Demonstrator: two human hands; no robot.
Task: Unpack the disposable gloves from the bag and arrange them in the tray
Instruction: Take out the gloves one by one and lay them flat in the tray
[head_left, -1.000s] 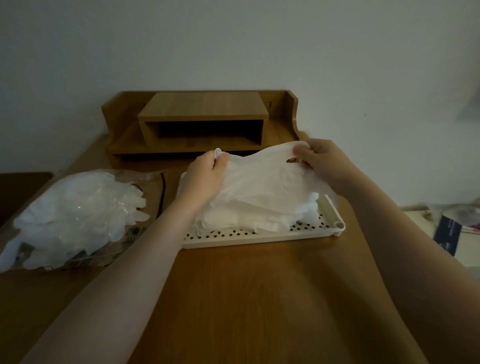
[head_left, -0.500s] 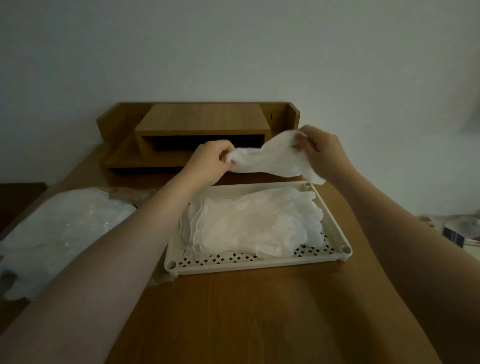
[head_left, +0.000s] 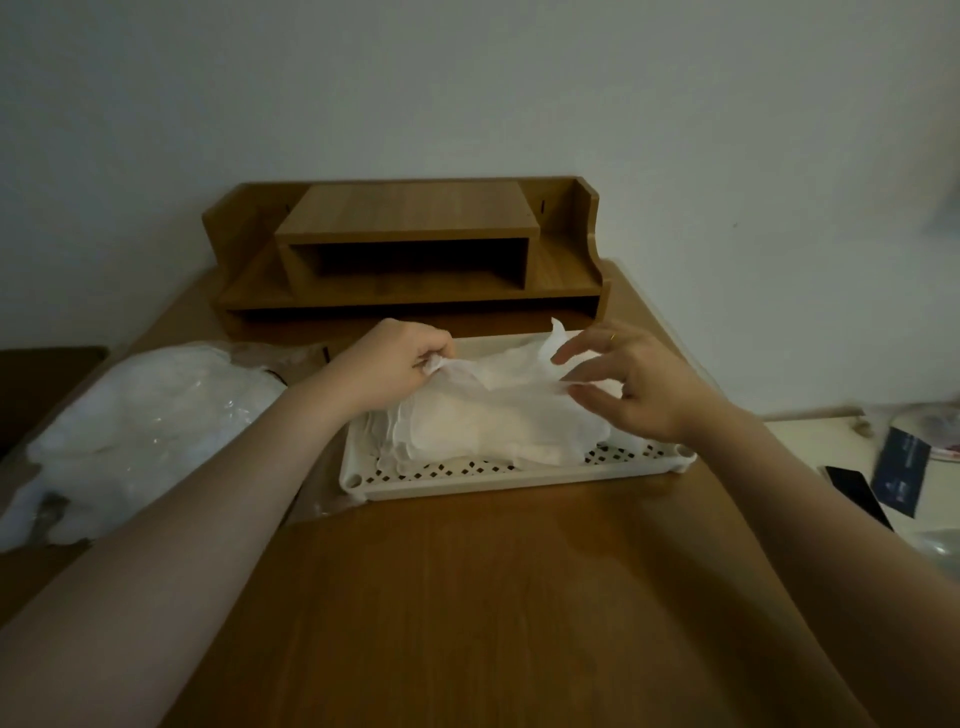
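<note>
A thin white glove (head_left: 511, 374) is being laid over the stack of gloves (head_left: 467, 431) already in the tray (head_left: 519, 480), which sits on the worktop (head_left: 467, 597) just near of a wooden shelf unit (head_left: 410, 249). One end of the glove is pinched in the left hand (head_left: 400, 366), fingers curled round a bunched corner. At the right hand (head_left: 631, 382) the fingers are spread and mostly straight; the glove's edge lies at the thumb and fingertips, but whether it is truly pinched there cannot be told. The bag (head_left: 140, 431), left of the tray and touching its corner, is seen to hold many more gloves, so the task is judged well short of done.

The glove is judged to be very light, limp and filmy, prone to crumpling, clinging and drifting if dropped from a height. It is best taken by two edges, cuff and fingertips, kept lightly taut, lowered flat onto the stack and smoothed before release. A hard tug could stretch or tear it.
</note>
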